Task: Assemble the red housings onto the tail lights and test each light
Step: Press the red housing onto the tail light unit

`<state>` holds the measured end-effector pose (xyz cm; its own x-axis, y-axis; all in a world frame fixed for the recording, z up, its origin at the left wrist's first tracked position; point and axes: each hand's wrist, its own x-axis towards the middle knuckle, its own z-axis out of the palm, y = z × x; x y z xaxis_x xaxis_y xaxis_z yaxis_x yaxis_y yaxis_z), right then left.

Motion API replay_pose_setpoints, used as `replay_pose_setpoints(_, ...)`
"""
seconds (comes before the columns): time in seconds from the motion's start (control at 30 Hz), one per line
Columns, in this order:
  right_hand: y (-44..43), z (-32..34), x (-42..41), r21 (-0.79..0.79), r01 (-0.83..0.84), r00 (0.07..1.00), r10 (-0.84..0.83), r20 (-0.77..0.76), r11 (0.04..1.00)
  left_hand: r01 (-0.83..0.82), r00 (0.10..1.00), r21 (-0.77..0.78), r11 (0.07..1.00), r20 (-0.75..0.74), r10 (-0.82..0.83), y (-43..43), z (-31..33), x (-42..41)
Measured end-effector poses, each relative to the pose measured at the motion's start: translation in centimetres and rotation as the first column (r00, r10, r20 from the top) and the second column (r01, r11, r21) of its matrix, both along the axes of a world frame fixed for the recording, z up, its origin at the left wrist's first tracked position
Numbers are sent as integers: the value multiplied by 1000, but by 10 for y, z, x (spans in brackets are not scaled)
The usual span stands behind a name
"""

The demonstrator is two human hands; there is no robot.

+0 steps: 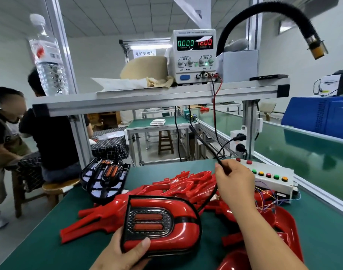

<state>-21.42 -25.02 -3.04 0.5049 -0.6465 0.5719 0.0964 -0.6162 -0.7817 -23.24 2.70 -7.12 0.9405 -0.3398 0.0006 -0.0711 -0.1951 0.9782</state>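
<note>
My left hand [125,252] grips the near left corner of an assembled tail light [162,223], a red housing around a dark lens with two unlit red bars. My right hand [235,182] pinches a black test lead [203,142] that runs up toward the power supply [194,55]. A black wire [208,198] trails from the light's right end up toward my right hand. A pile of loose red housings [178,184] lies behind the light. Bare tail lights [105,177] without housings are stacked at the left edge.
A button box [272,178] with coloured buttons and loose wires sits right of my hand. The supply on the shelf reads 0.000 and 12.00. More red housings [285,225] lie at the right. Two people sit at the left. A green conveyor [303,152] runs along the right.
</note>
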Motion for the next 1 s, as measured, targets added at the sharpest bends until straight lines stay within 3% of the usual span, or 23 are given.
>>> replay_pose_setpoints(0.13, 2, 5, -3, 19, -19, 998, 17, 65, 1000, 54, 980, 209, 976, 176, -92, -2, 1, -2)
replay_pose_setpoints(0.23, 5, 12, -9, -7, -39, 991, 40, 124, 999, 69, 982, 308, 949, 146, -118, 4, 7, -6)
replay_pose_setpoints(0.33, 9, 18, -12, -42, -64, 990, 69, 127, 997, 87, 996, 353, 932, 0, -93, 16, 12, -6)
replay_pose_setpoints(0.37, 11, 19, -13, -61, -86, 988, 93, 121, 994, 46, 999, 398, 916, 3, -51, 20, 15, -3)
replay_pose_setpoints(0.43, 15, 20, -16, -117, -145, 980, 159, 119, 982, -151, 984, 429, 890, 152, 93, 26, 24, 12)
replay_pose_setpoints(0.47, 18, 21, -18, -156, -173, 975, 192, 115, 972, -248, 962, 302, 920, 186, 199, 26, 32, 23)
replay_pose_setpoints(0.53, 24, 22, -22, -246, -229, 960, 260, 100, 942, -303, 951, -50, 952, 47, 306, 23, 60, 42)
replay_pose_setpoints(0.57, 27, 23, -25, -293, -260, 951, 297, 86, 920, -287, 958, -181, 941, -53, 282, 18, 75, 48)
replay_pose_setpoints(0.67, 33, 24, -30, -432, -359, 919, 394, -10, 827, -153, 956, -388, 909, -291, 37, 1, 108, 61)
replay_pose_setpoints(0.77, 37, 26, -33, -475, -498, 859, 487, -156, 726, -193, 940, -631, 751, -338, -42, -12, 125, 76)
replay_pose_setpoints(0.83, 36, 27, -34, -463, -574, 816, 521, -250, 676, -272, 929, -728, 630, -369, -25, -11, 132, 89)
replay_pose_setpoints(1.0, 32, 30, -35, -396, -639, 766, 500, -405, 659, -221, 966, -709, 669, -254, 50, 21, 126, 127)
